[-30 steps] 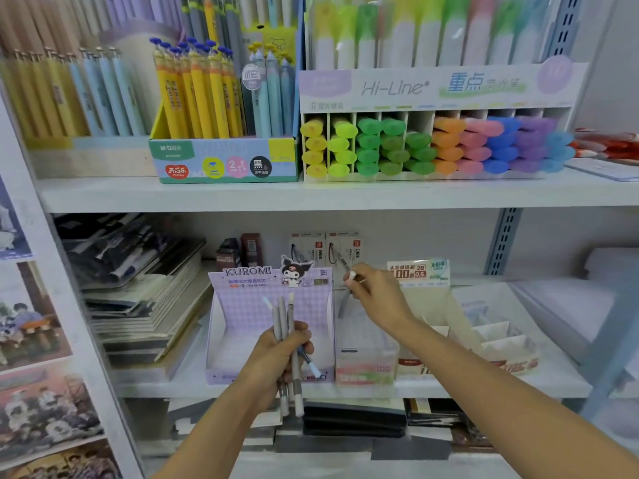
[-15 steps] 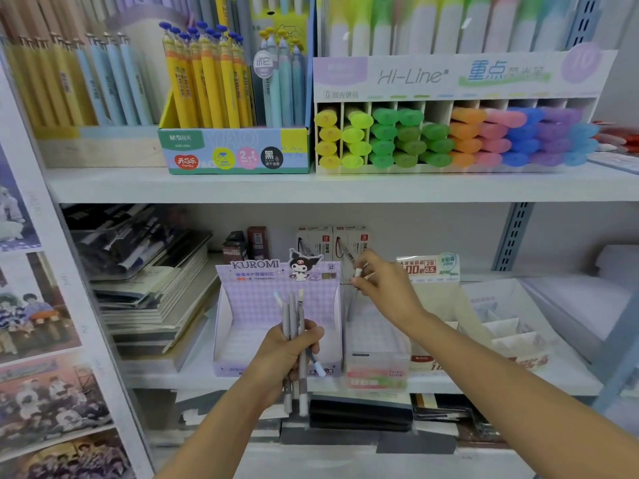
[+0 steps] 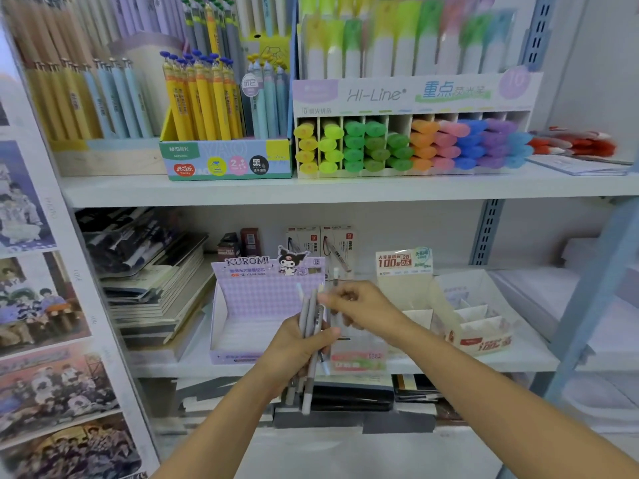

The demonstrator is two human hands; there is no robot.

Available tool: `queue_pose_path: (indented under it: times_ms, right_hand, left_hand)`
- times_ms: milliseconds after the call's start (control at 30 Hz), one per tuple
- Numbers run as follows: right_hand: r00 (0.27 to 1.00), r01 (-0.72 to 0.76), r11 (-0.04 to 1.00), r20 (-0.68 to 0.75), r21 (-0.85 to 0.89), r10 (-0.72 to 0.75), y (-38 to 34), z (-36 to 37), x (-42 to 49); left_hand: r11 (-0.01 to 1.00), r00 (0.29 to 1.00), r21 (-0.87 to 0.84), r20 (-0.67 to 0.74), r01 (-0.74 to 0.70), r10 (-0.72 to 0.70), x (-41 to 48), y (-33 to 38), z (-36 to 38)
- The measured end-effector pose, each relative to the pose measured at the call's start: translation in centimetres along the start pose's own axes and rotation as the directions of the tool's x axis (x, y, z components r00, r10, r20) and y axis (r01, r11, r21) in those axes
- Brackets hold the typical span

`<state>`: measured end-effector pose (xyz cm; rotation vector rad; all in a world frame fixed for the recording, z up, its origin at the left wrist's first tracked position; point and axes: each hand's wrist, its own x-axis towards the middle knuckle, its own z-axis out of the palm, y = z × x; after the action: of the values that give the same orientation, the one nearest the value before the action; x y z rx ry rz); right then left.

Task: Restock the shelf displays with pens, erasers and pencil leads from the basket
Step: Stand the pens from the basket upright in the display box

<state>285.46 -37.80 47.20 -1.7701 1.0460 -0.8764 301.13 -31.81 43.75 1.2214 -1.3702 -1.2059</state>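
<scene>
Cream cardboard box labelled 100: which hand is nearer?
Right. The right hand is just left of the cream box; the left hand, holding grey pens, is lower, farther left.

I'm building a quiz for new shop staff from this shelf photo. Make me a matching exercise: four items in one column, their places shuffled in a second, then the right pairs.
Things
1. Hi-Line highlighter display
2. Kuromi box
3. grey pens
4. stack of notebooks

Places
A. lower shelf, left end
B. gripped by the left hand
C. upper shelf
D. lower shelf, just behind the left hand

Pairs: 1-C, 2-D, 3-B, 4-A
</scene>
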Motion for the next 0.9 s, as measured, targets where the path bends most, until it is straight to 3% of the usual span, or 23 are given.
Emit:
queue_pose_path:
  times_ms: [100,200,367,500,633,767,900]
  right_hand:
    - [0.995,-0.083,0.969,0.077,0.234,0.067,-0.4,0.1,-1.0]
    - [0.997,-0.074,0.936,0.039,0.344,0.065,-0.8,-0.2,-1.8]
    - [0.991,0.046,0.913,-0.130,0.406,0.008,-2.2,-0.3,-2.7]
    - [0.926,0.158,0.855,-0.375,0.494,0.045,-3.3,-3.1,-1.9]
    - [0.840,0.235,0.913,-0.542,0.333,-0.019,-2.8,-5.9,-1.0]
    - [0.845,0.198,0.976,-0.519,0.085,-0.127,-0.7,-5.5,-0.1]
    - [0.848,0.192,0.977,-0.485,-0.090,-0.211,1.0,-4.3,1.2]
  left_hand:
    - [1.000,1.000,0.013,0.023,-0.015,0.015,-1.0,0.9,1.2]
    - [1.000,1.000,-0.009,0.021,-0.016,0.016,-1.8,1.5,1.7]
    - [0.999,0.998,0.014,-0.037,-0.049,0.049,-2.2,2.8,1.9]
    - [0.998,0.997,-0.045,-0.063,-0.035,0.032,-2.2,2.4,1.0]
    - [0.995,0.992,-0.088,-0.112,0.044,-0.053,-2.2,1.0,-0.1]
    - [0.992,0.996,-0.123,-0.083,0.021,-0.031,-1.7,0.4,-0.2]
    - [0.995,0.990,-0.100,-0.142,-0.023,0.009,-0.7,0.3,-0.5]
